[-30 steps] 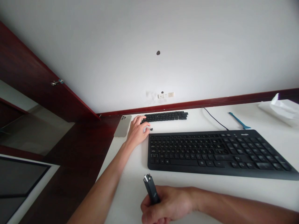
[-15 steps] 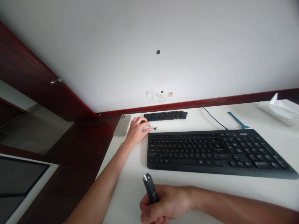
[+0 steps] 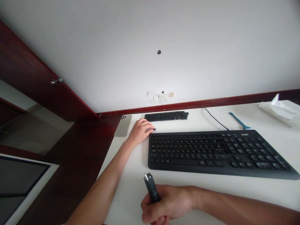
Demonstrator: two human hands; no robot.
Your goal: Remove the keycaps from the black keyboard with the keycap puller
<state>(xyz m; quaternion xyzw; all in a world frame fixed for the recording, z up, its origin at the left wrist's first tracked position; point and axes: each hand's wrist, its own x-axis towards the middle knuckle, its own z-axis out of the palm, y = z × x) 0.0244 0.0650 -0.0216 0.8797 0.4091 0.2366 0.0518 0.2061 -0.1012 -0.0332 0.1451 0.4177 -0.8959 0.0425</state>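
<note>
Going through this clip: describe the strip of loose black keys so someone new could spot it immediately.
On the white desk, find the big black keyboard. Beyond its far left end, by the left hand, lies a short row of loose black keycaps. Unlike the keyboard, it shows no base or cable.

Two bare arms show with no sleeves: the slim left forearm [image 3: 103, 184] tapers to the left hand [image 3: 139, 131], and the right forearm [image 3: 234, 206] to the right hand [image 3: 167, 203].

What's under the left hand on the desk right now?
The left hand rests on the white desk, its fingertips at a small black piece; anything beneath the palm is covered and cannot be seen.
</note>
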